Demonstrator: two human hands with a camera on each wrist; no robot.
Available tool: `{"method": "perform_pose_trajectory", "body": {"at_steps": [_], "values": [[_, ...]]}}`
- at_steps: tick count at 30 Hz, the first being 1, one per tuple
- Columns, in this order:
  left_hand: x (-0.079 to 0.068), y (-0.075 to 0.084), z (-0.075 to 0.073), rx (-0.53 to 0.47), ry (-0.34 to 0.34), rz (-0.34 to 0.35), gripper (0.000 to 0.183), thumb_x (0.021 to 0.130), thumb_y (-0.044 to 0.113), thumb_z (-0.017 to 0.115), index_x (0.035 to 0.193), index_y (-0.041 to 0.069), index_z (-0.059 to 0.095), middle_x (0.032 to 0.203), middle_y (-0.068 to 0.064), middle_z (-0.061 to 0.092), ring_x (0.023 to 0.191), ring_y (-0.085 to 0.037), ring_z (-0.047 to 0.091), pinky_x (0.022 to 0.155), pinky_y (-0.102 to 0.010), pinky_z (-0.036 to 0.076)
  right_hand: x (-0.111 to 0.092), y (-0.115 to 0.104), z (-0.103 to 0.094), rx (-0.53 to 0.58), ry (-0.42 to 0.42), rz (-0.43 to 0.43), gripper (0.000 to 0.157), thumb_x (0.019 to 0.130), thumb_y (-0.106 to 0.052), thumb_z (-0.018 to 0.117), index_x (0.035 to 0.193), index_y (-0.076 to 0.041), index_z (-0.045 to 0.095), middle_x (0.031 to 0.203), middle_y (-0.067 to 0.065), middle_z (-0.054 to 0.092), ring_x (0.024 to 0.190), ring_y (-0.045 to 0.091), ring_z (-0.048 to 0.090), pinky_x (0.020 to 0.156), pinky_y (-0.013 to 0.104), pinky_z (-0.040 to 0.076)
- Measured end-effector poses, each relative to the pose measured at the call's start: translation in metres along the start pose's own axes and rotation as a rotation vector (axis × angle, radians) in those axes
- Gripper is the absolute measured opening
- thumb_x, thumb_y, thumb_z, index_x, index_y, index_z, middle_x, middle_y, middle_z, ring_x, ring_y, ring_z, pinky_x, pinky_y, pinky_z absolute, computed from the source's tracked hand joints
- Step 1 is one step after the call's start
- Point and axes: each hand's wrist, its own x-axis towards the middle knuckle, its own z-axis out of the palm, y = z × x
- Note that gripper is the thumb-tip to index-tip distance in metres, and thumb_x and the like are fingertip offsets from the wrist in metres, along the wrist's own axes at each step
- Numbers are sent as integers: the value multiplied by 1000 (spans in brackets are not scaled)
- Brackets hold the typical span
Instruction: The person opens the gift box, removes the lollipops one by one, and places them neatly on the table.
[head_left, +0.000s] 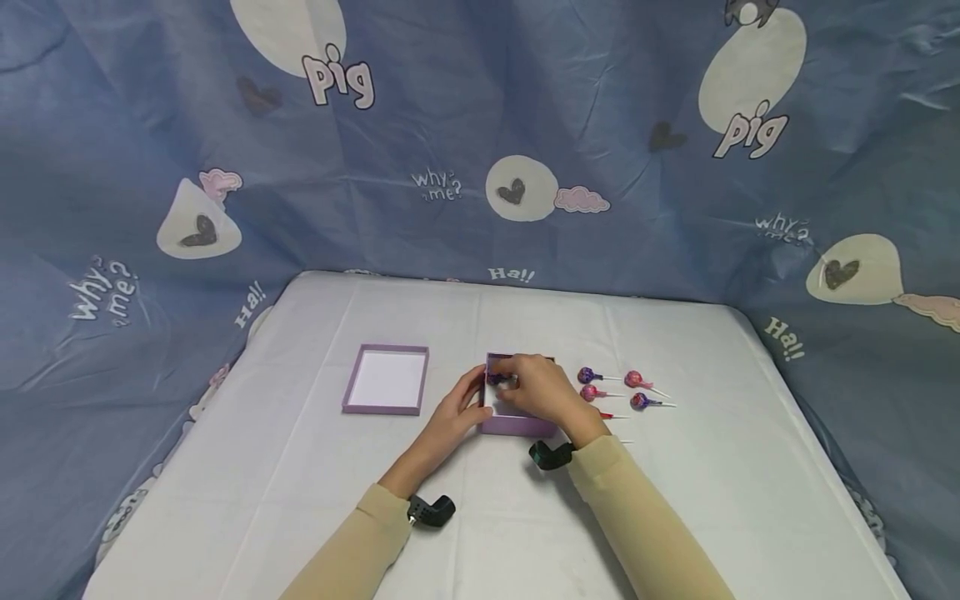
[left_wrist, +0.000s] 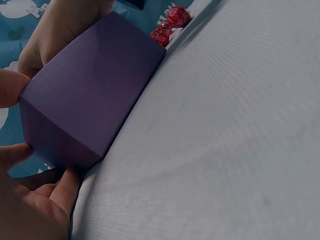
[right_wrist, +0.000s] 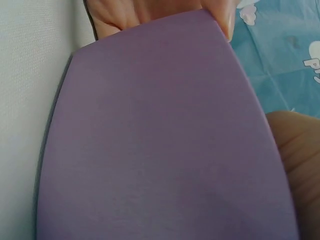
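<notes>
A purple box (head_left: 517, 426) stands uncovered on the white table. My left hand (head_left: 453, 417) holds its left side, with the thumb at the near left corner. In the left wrist view, the thumb and fingertips grip that end of the box (left_wrist: 90, 85). My right hand (head_left: 543, 387) reaches down into the box from the right, fingers bent. Between its thumb and fingertips, by the left inner wall, is a dark purple lollipop (head_left: 495, 378); its stick is hidden. The box wall (right_wrist: 155, 125) hides these fingertips in the right wrist view.
Right of the box lie several wrapped lollipops, among them a purple one (head_left: 586, 375), a pink one (head_left: 634, 379) and a dark blue one (head_left: 639, 401). My right wrist partly covers others. The shallow purple lid (head_left: 383, 410) lies at the left, white inside up.
</notes>
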Motion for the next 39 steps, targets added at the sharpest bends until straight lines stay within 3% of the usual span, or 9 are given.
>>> {"method": "perform_pose_trajectory", "body": {"at_steps": [10,15,24,34,39], "values": [[-1,3,1,16,-8,10,71,96,-2,57,157,-4,20,163,-24,19,150,-36,19,119,-42,26,0,2,6,-46,11,13,39,84,-23,80,122,-21,73,108,-1,72,93,15,67,79,41,57],[0,2,0,17,-14,24,72,96,-3,56,157,-7,17,162,-28,16,150,-40,17,119,-46,26,0,3,8,-62,29,2,37,84,-22,80,121,-21,74,103,-1,72,87,15,66,75,41,56],[7,-29,-2,22,35,38,71,96,1,60,159,5,25,163,-19,23,150,-31,23,119,-42,28,-1,1,8,-115,3,16,34,84,-24,81,117,-23,74,92,-5,71,78,12,62,72,41,55],[6,-31,-2,28,43,7,70,97,6,61,159,12,27,163,-10,27,149,-24,25,119,-37,29,0,1,11,-126,5,17,28,80,-20,84,107,-23,77,77,-11,67,69,7,58,66,35,52],[8,-32,-5,13,20,11,72,97,1,58,159,5,22,163,-17,22,150,-30,21,120,-43,26,1,0,10,-111,0,9,26,79,-19,84,104,-22,77,78,-12,68,70,5,60,65,34,52]]}}
